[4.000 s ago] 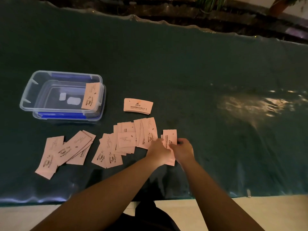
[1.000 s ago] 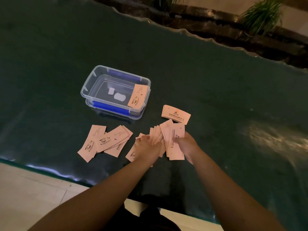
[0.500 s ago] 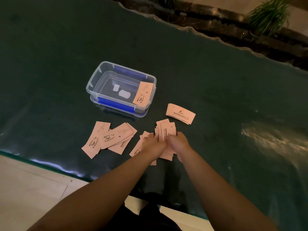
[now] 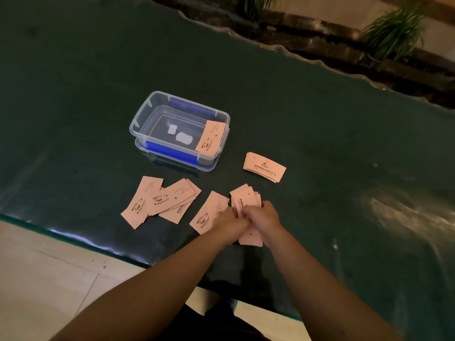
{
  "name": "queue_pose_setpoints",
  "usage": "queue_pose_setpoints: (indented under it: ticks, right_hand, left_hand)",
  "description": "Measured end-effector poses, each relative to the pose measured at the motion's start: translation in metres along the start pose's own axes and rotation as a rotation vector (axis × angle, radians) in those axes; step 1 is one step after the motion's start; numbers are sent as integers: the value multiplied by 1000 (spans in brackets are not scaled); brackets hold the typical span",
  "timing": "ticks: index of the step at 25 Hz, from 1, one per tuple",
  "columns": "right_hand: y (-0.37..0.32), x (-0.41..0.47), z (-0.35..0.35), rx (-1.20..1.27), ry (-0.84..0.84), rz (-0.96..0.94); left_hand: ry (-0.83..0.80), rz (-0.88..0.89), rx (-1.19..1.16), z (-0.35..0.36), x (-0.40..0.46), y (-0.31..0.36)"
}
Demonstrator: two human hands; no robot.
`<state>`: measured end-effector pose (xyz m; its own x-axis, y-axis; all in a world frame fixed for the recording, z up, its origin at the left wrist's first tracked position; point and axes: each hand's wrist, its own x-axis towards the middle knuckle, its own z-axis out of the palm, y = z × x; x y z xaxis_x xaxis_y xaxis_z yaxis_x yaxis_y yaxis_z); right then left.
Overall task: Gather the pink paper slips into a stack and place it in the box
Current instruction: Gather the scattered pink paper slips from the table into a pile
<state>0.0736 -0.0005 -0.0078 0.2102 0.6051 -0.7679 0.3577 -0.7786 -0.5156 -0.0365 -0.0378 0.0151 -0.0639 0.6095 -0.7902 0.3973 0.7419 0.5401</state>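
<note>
Pink paper slips lie on a dark green table. My left hand (image 4: 230, 223) and my right hand (image 4: 264, 217) press together on a gathered bundle of slips (image 4: 246, 201), both gripping it low over the table. One loose slip (image 4: 209, 214) pokes out from under my left hand. A fanned group of slips (image 4: 162, 201) lies further left. A neat small stack (image 4: 264, 166) rests to the right of the clear plastic box (image 4: 147, 112), which has blue clips. A single slip (image 4: 211, 139) leans inside the box at its right end.
The table's near edge (image 4: 81, 241) runs diagonally below the slips, with pale floor tiles beyond it. Potted plants (image 4: 394, 30) stand past the far wavy table edge. A glare patch (image 4: 406, 215) shines on the table at the right.
Over the last seconds my hands swept the spread middle slips together into one bundle. The fan has closed up and both hands now meet on it. The view has shifted.
</note>
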Motion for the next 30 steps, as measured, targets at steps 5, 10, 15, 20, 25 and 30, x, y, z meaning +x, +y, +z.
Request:
queue_pose_setpoints:
  ticks: [5,10,15,20,25,30]
  right_hand:
    - [8,-4,-5,53,-46,-3]
    - [17,-6,-10,63,-50,-16]
    - [20,-10,-20,208,-90,14]
    - [19,-21,1,342,-144,37]
    - [20,-33,41,380,-92,11]
    - [15,-42,65,321,43,4]
  left_hand:
    - [40,96,99,16,-9,-2]
    - [133,160,78,19,-17,-21]
    - [386,61,120,-15,-20,-42]
    - [292,18,48,-43,-9,-52]
    - [222,-1,18,-56,-3,-53]
    - [140,24,139,-66,3,-47]
